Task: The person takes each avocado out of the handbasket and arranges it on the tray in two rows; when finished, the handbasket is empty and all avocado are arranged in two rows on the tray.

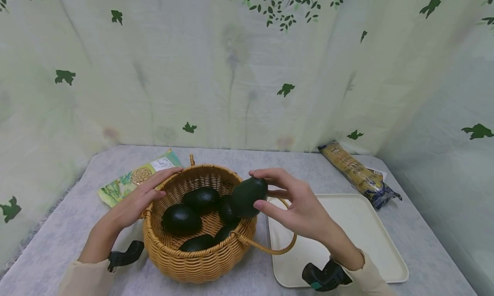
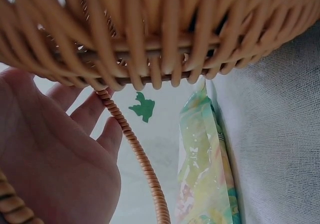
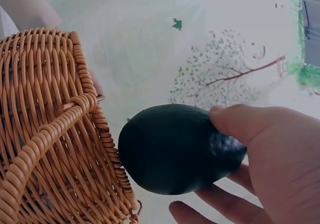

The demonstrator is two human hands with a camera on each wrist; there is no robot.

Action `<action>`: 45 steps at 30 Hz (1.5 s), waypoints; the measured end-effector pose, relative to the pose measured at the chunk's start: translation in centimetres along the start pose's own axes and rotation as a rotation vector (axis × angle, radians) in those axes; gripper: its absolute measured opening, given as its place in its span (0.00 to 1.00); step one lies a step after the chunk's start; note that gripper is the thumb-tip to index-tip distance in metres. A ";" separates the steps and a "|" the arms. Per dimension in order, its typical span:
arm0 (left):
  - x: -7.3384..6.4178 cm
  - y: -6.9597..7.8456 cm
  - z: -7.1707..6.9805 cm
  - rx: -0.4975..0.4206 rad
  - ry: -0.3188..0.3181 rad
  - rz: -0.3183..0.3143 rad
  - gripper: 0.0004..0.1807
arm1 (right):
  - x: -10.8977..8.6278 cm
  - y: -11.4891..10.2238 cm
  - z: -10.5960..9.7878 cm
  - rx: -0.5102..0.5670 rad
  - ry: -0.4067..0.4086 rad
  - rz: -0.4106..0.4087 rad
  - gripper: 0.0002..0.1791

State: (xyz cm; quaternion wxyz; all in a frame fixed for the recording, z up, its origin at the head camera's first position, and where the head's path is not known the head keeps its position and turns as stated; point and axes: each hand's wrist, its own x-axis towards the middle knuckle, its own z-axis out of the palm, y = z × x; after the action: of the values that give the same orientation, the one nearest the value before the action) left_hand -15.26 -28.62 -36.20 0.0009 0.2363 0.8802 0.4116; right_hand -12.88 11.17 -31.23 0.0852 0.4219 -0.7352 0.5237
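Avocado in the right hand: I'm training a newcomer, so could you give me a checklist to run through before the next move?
1. Grip on the avocado: ok, pinched between thumb and fingers of the right hand.
2. Wicker basket steadied: ok, the left hand rests on its rim.
3. Held avocado free of the rim: cannot tell, they look very close.
4. Handle out of the way: not ok, it juts out towards the tray, below the right hand.
5. Long gold-and-navy packet off the tray: cannot tell, one end lies right at its far corner.
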 end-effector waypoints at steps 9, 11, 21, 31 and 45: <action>-0.1 -0.2 -0.1 -0.001 0.000 0.018 0.31 | 0.0 0.4 0.4 0.013 -0.008 -0.008 0.30; -0.1 -0.2 -0.1 -0.001 0.001 0.018 0.31 | 0.0 0.4 0.3 0.028 -0.008 0.000 0.30; 0.0 -0.1 0.0 -0.004 0.002 0.005 0.30 | -0.4 0.2 -0.9 0.021 -0.003 0.029 0.30; 0.0 -0.2 0.0 -0.011 0.002 0.010 0.31 | -0.7 0.4 -2.5 -0.004 0.014 0.078 0.31; -0.1 -0.2 0.0 -0.015 0.004 0.014 0.31 | -1.2 1.8 -5.4 -0.089 0.064 0.135 0.31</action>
State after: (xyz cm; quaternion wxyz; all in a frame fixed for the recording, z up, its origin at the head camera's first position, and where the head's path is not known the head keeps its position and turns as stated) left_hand -15.31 -28.80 -36.35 -0.0022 0.2416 0.8754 0.4186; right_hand -15.18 16.51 -30.81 0.0919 0.3501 -0.7813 0.5084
